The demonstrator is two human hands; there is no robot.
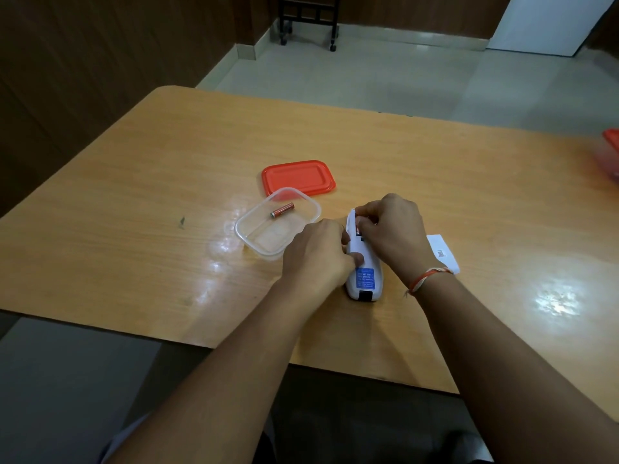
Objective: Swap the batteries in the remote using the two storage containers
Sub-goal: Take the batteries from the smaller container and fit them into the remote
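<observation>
A white remote [365,279] lies face down on the wooden table [134,195], its battery bay open at the far end. My left hand [318,256] grips its left side. My right hand [392,229] pinches a copper-coloured battery [358,231] that sits in the bay. The white battery cover [442,251] lies just right of my right wrist. An open clear container [254,239] stands left of the remote with one copper battery [282,209] inside. Its orange lid [298,177] lies behind it. A second container with an orange lid [609,152] is at the right edge.
The table's near edge runs just below my forearms. Beyond the far edge is a pale tiled floor with a dark wheeled cart [308,18] and a white panel [542,21]. A wood-panelled wall stands at the left.
</observation>
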